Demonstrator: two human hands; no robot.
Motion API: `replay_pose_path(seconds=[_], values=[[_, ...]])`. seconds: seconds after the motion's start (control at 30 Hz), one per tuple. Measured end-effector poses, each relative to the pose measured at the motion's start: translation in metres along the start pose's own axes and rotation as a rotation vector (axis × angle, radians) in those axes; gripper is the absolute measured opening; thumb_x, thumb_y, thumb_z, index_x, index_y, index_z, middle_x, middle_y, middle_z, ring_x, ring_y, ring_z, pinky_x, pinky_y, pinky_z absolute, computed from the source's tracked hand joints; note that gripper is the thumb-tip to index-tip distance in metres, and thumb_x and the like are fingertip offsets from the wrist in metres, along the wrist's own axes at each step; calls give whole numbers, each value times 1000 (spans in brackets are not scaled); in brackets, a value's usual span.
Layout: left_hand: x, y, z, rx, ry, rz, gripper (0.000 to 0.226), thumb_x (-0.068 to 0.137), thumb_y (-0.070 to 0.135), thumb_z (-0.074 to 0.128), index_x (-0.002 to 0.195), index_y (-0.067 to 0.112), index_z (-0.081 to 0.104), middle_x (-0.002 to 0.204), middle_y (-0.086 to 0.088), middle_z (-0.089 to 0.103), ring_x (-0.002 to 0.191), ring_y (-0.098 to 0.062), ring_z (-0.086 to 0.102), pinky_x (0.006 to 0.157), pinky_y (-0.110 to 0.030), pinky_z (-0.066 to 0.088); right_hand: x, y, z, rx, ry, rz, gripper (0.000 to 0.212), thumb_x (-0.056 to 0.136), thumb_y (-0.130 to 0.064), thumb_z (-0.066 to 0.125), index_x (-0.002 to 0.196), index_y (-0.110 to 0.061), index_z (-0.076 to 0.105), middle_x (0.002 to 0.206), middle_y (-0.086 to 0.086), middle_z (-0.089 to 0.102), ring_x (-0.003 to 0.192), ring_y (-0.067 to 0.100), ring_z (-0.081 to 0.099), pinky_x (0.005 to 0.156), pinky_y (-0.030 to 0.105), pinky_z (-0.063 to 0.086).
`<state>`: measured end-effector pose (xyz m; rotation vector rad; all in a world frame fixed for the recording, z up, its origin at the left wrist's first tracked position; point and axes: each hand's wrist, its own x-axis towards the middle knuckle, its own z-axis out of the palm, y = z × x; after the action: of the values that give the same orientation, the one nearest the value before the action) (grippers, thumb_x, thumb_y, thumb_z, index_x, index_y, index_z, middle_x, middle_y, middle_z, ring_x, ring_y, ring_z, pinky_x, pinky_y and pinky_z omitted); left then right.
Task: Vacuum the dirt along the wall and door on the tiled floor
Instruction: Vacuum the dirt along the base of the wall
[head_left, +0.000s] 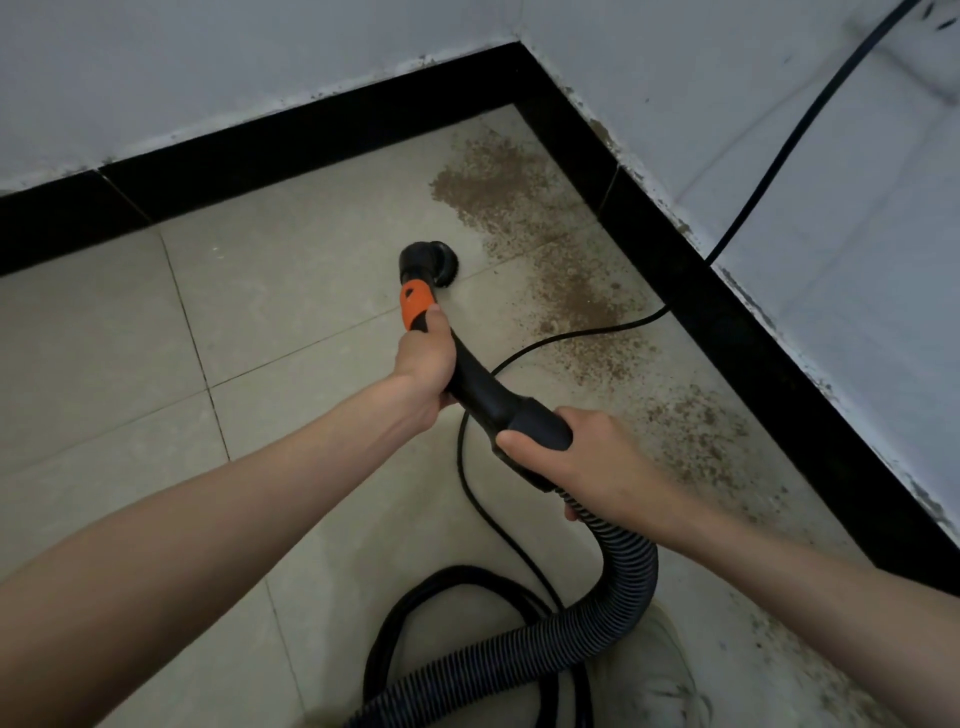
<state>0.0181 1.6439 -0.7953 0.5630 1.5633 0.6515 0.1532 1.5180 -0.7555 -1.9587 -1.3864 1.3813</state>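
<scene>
A black vacuum wand (483, 389) with an orange collar (415, 301) ends in a round brush nozzle (434, 260) that rests on the beige tiled floor (285, 291). My left hand (423, 369) grips the wand just below the orange collar. My right hand (576, 457) grips the thicker black cuff where the ribbed hose (618, 587) begins. Brown dirt (524, 208) lies in a band along the right-hand wall, from the corner down to a second patch (696, 436). The nozzle sits just left of the dirt band.
A black skirting (727, 312) runs along both white walls and meets at the corner. A thin black power cord (763, 176) hangs down the right wall, crosses the dirt and loops over the floor. Coiled cord (415, 623) lies near my shoe (654, 670).
</scene>
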Motion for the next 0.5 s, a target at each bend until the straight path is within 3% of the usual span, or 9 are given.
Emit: replay_pose_path(seconds=[0.33,0.5], values=[[5,6,33,-18,-90,0,36,99,44,35,109,10,37,105,-15,55,105,-36,59,90,-51,51,11,17,-14,-72,82,23,60,62,-75,58,82,-18,59,71,1,68,41,17,63,44,31,53],[20,17,25,-84,-81,-13,41,99,44,38,114,7,38,85,-12,55,73,-30,61,71,-45,56,36,12,-11,-50,36,2,60,63,-75,61,83,-18,58,73,2,67,41,18,63,43,33,52]])
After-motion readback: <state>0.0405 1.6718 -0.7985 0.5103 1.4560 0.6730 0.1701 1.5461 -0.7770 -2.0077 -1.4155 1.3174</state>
